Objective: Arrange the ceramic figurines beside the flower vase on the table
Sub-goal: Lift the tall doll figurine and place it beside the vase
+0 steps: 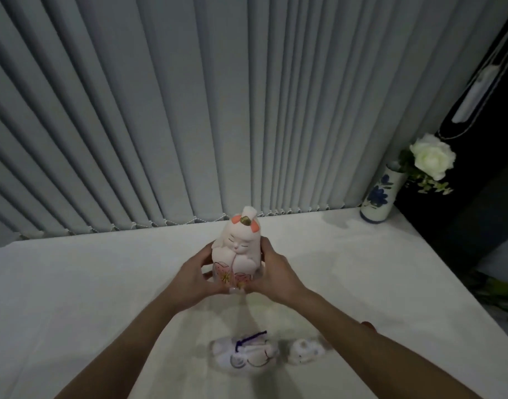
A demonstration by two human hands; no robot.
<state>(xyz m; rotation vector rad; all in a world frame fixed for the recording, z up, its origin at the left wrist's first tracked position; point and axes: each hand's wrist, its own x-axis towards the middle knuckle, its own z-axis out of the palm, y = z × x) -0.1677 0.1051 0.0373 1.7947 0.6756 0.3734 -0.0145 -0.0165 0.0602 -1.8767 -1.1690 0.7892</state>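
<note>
A tall pink-and-white ceramic figurine (238, 249) with closed eyes and flower patterns is held upright above the middle of the white table (74, 283). My left hand (195, 276) grips its left side and my right hand (276, 273) grips its right side. Below my wrists, near the front, a white figurine with purple markings (244, 351) lies on the table. A small white figurine (304, 351) sits just right of it. The blue-flowered white vase (379, 197) with a white rose (431, 156) stands at the far right corner.
Grey vertical blinds (189, 110) hang behind the table's far edge. A dark surface (463, 226) with a white device and cord borders the table on the right. Green foliage (497, 295) shows past the right edge.
</note>
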